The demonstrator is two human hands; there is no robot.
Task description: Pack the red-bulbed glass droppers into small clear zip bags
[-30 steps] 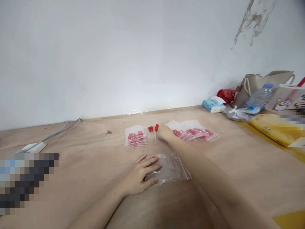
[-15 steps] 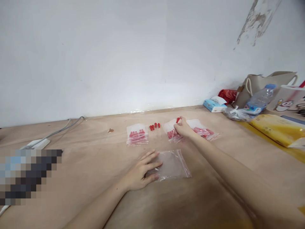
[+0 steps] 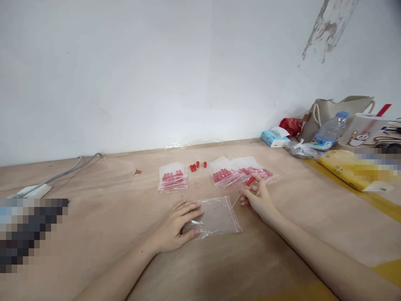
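Note:
My left hand (image 3: pixel 175 228) lies flat with fingers spread on the closed-end side of a clear zip bag (image 3: pixel 214 215), which rests on the table. My right hand (image 3: pixel 258 198) pinches a glass dropper with a red rubber bulb (image 3: pixel 250 181); its thin stem slants down-left to the bag's zip edge. Whether the tip is inside the bag I cannot tell. Beyond the bag, several loose red-bulbed droppers (image 3: pixel 197 164) lie side by side. Left of them is a stack of filled zip bags (image 3: pixel 173 177), and more filled bags (image 3: pixel 224 173) lie fanned out to the right.
At the right stand a tissue pack (image 3: pixel 275 137), a knotted plastic bag (image 3: pixel 302 149), a water bottle (image 3: pixel 332 130), a paper bag (image 3: pixel 351 104) and a cup (image 3: pixel 363 131). A yellow packet (image 3: pixel 341 167) lies nearer. Grey cable (image 3: pixel 72 169) runs along the left, past a pixelated dark object (image 3: pixel 31 234).
My right hand has come nearer with the dropper, from over the filled bags to the open edge of the empty zip bag. My left hand stays on that bag. The view has shifted slightly.

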